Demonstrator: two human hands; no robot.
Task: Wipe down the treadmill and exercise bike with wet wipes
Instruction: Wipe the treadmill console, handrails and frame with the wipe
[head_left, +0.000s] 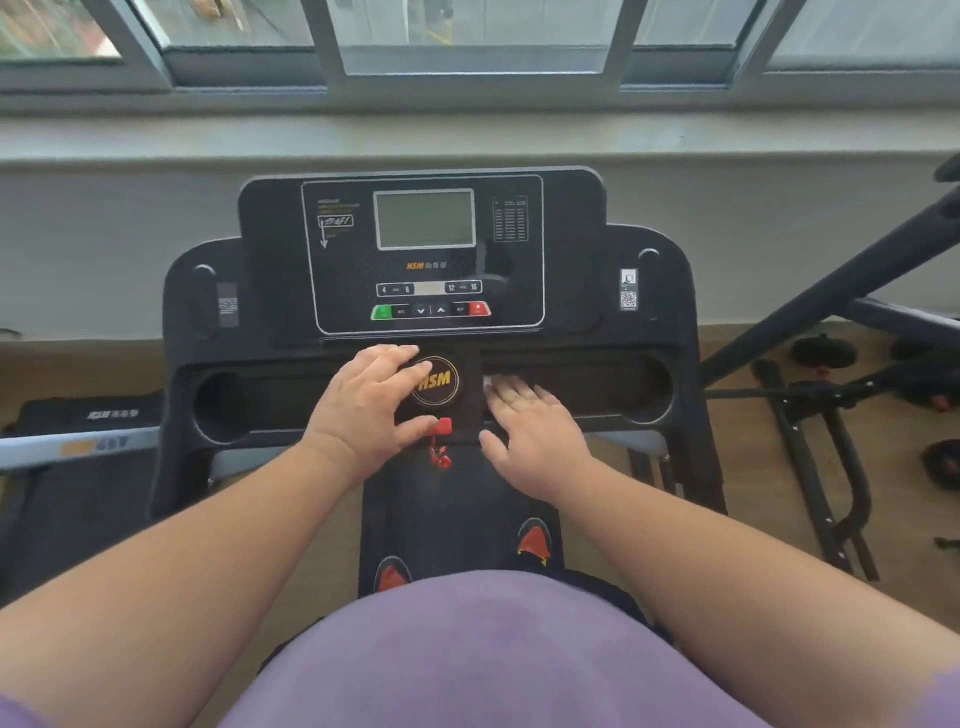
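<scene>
Pressing a wipe (491, 381) flat on the treadmill (649, 291) tray, just right of the round HSM badge (436, 382).

Right hand (535, 431) lies on the wipe with fingers straight; left hand (363, 405) rests on the badge, fingers relaxed, thumb touching the red clip (442, 427) below it. Above the badge, the console (423, 254) reads HSM under a blank screen (424, 219), with keys marked 4, 8, 12, 16. The treadmill's long axis runs from the person toward the window (467, 31).

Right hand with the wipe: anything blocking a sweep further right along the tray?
Nothing visible. The right hand presses the white wet wipe flat in the black treadmill console's right tray; the recess beyond looks bare, though dark.
</scene>
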